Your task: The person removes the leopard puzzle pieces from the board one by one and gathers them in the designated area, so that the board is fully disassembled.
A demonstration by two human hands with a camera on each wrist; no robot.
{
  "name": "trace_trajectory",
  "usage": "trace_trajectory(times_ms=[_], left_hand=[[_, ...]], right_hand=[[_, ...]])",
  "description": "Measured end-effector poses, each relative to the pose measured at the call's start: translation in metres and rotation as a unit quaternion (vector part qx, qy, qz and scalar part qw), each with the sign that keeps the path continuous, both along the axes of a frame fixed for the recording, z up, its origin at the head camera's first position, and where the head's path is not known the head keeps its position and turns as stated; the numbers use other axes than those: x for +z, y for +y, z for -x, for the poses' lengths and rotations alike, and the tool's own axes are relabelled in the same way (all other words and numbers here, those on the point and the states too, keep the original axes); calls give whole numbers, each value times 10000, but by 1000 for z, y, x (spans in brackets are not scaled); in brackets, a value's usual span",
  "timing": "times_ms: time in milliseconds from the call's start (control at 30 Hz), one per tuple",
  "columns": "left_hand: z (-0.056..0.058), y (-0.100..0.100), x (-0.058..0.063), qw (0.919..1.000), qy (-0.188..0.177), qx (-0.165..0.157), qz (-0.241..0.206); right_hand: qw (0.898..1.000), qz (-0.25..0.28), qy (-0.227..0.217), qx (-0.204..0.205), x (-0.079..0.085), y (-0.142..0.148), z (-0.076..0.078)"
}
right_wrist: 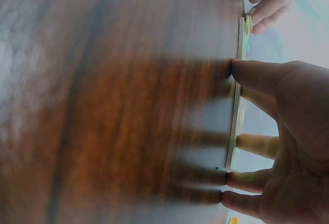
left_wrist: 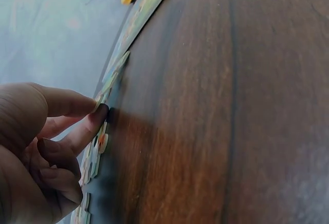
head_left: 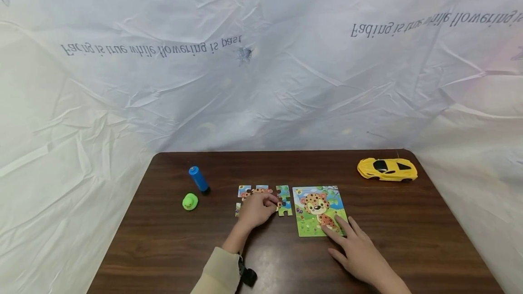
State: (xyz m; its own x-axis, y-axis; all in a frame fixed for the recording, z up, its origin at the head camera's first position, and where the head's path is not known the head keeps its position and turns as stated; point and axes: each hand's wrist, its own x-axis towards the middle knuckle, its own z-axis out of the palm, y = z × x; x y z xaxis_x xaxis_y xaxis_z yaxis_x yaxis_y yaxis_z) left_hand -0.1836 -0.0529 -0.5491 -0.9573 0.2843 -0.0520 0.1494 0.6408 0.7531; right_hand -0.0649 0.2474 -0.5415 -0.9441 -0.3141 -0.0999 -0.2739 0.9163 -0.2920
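Several jigsaw puzzle pieces (head_left: pixel 284 209) lie close together on the table, printed with parts of a spotted leopard cub. My left hand (head_left: pixel 256 211) reaches over them and covers some. In the left wrist view, thumb and forefinger of the left hand (left_wrist: pixel 49 147) pinch a puzzle piece (left_wrist: pixel 105 91) at table height; the other fingers are curled. Just right of the pieces is the leopard picture card (head_left: pixel 306 221). My right hand (head_left: pixel 361 251) rests on its lower right part with fingers spread. The right wrist view shows the right hand (right_wrist: pixel 288 131) with fingertips along the card's edge (right_wrist: pixel 235 121).
A blue cylinder (head_left: pixel 198 178) with a dark end and a green toy duck (head_left: pixel 189 202) are left of the pieces. At the back right stands a yellow toy car (head_left: pixel 388 169). White printed cloth (head_left: pixel 261 80) hangs behind the brown table (head_left: pixel 163 248).
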Motion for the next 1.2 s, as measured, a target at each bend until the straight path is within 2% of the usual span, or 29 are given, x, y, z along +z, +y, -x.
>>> trace_trajectory(times_ms=[300,600,1033,1200], left_hand=[[-6,3,6,9999,157,-32,47],[-16,8,7,9987,337,-391,-55],[-30,45,-1,9950,190,-981,-17],[-33,53,-2,9944,52,-1053,99]], right_hand=[[9996,16,267,75,0,0,-2],[9995,-150,258,-60,-2,-1,-3],[9994,-208,108,-236,1,0,-1],[9994,-179,183,-215,-2,0,-1]])
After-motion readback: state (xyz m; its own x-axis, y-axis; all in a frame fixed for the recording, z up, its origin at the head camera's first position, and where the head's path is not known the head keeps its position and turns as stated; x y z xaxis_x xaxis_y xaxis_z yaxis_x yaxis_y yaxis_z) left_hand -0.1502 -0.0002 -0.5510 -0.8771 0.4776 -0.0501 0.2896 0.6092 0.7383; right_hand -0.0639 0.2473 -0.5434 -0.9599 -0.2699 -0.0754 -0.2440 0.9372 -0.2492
